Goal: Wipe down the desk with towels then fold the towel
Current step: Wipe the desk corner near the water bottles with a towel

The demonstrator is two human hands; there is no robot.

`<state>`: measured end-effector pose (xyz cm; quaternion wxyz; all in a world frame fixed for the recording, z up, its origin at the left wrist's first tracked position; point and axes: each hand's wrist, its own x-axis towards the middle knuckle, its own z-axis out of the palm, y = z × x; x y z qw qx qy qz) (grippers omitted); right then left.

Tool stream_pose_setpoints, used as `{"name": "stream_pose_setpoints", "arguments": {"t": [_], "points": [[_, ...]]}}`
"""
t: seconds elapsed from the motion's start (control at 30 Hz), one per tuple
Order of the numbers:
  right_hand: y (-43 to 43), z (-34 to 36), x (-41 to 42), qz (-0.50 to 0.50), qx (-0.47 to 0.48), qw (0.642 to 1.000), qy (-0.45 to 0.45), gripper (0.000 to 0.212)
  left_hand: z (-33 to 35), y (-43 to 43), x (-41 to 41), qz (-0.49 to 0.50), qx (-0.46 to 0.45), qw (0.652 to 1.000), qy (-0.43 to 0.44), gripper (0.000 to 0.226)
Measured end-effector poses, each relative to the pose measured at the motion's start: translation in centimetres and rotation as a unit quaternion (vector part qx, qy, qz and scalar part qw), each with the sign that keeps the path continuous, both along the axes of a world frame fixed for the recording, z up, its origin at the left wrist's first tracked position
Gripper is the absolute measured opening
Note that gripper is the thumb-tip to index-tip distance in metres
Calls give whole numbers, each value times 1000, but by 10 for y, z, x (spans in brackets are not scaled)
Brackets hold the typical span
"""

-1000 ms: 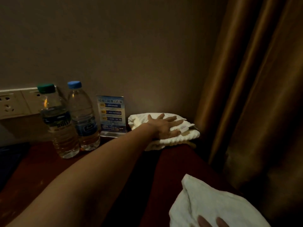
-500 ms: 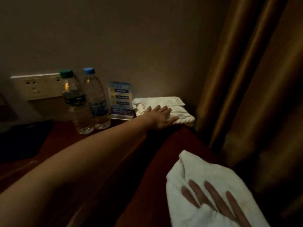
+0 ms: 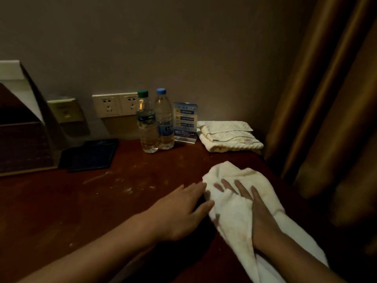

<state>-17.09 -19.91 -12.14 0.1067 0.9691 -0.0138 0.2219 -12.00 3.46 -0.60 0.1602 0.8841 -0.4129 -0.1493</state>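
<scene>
Towel (image 3: pixel 234 213): laid on worktop (image 3: pixel 102 201), long axis near-to-far. Pressed under right grip (image 3: pixel 259 213), fingers straight; left grip (image 3: pixel 179 209), released, at its left edge.

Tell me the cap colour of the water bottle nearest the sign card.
Blue; the cap tops the water bottle beside the sign card, clear in the head view.
</scene>
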Motion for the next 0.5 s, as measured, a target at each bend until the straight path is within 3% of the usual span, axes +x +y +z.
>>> {"name": "stream_pose_setpoints", "arguments": {"t": [0.07, 0.17, 0.27, 0.33, 0.5], "points": [[17, 12, 24, -9, 67, 991, 113, 97, 1, 22, -10, 18, 0, 1000, 8, 66], [37, 26, 71, 12, 93, 983, 158, 91, 8, 43, -15, 61, -7, 998, -6, 61], [50, 55, 100, -6, 36, 977, 209, 86, 8, 54, -11, 85, -32, 996, -25, 62], [51, 55, 107, -62, 49, 957, 278, 90, 9, 59, -8, 102, -51, 993, -28, 61], [59, 45, 74, -103, 59, 952, 284, 108, 16, 57, -10, 115, -93, 989, -25, 55]]}}
